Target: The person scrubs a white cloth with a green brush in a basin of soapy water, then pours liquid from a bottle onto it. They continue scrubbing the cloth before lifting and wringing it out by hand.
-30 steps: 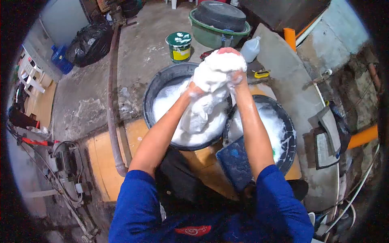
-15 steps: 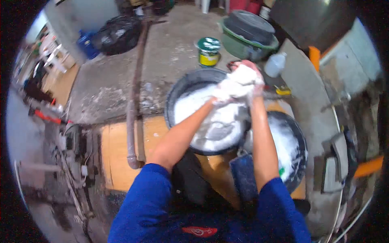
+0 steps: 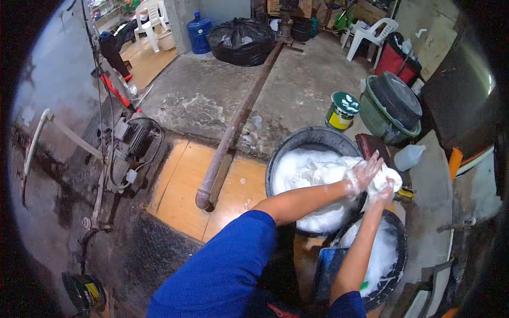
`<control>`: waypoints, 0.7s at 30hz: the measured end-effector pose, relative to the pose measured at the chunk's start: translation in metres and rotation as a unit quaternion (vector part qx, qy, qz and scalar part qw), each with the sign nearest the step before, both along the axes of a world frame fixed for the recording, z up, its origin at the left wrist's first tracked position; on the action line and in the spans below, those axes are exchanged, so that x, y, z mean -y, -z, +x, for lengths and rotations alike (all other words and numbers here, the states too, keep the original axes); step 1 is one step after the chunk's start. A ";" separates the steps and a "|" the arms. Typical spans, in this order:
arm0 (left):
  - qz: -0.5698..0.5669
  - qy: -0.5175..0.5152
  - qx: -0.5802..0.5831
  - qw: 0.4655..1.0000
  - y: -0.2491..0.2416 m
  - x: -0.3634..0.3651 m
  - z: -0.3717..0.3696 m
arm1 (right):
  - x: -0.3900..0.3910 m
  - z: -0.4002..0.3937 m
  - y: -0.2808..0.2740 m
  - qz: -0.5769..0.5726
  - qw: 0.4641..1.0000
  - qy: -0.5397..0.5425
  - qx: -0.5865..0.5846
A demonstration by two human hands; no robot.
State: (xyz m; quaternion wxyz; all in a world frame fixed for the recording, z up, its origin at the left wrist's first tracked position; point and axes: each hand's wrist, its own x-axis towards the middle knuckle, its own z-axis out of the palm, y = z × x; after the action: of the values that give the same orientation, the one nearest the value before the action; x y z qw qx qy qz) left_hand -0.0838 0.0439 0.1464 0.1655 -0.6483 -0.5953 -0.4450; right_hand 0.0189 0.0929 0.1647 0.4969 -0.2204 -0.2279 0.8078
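Observation:
A large dark basin (image 3: 281, 144) holds white suds and a soapy white cloth (image 3: 318, 172). Over its right rim, my left hand (image 3: 365, 172) has its foamy fingers spread, next to the cloth. My right hand (image 3: 386, 192) is closed round a bunched part of white cloth (image 3: 383, 178) just beyond the rim. A second dark basin (image 3: 401, 249) with suds stands nearer me, below my right forearm. A dark red object (image 3: 372, 146) lies behind my hands.
Behind stand a green-lidded bucket (image 3: 342, 111), a green tub (image 3: 379, 119) and a translucent jug (image 3: 409, 157). A rusty pipe (image 3: 241, 116) crosses the floor. To the left is a motor pump (image 3: 135, 139); farther back, a black bag (image 3: 241, 42).
The view has swung left. My hands, together on the lifted cloth before, are now lower and a little apart at the basin's right rim. More of the cloth lies over the suds.

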 end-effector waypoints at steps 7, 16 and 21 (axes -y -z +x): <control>-0.094 0.154 0.148 0.972 -0.010 -0.017 -0.026 | -0.047 0.017 -0.008 0.439 0.887 -0.005 0.140; -0.287 0.336 0.274 0.855 -0.038 0.030 -0.044 | -0.039 0.007 -0.050 0.449 0.850 -0.269 0.054; -0.385 0.359 0.310 0.792 -0.060 0.045 -0.042 | -0.030 -0.009 -0.053 0.375 0.839 -0.387 -0.077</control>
State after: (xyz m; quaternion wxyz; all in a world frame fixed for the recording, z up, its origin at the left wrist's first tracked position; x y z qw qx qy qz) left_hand -0.1258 -0.0007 0.2068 -0.4626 -0.6528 -0.4611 -0.3837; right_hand 0.0098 0.1233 0.2179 0.2046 0.1514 -0.5414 0.8013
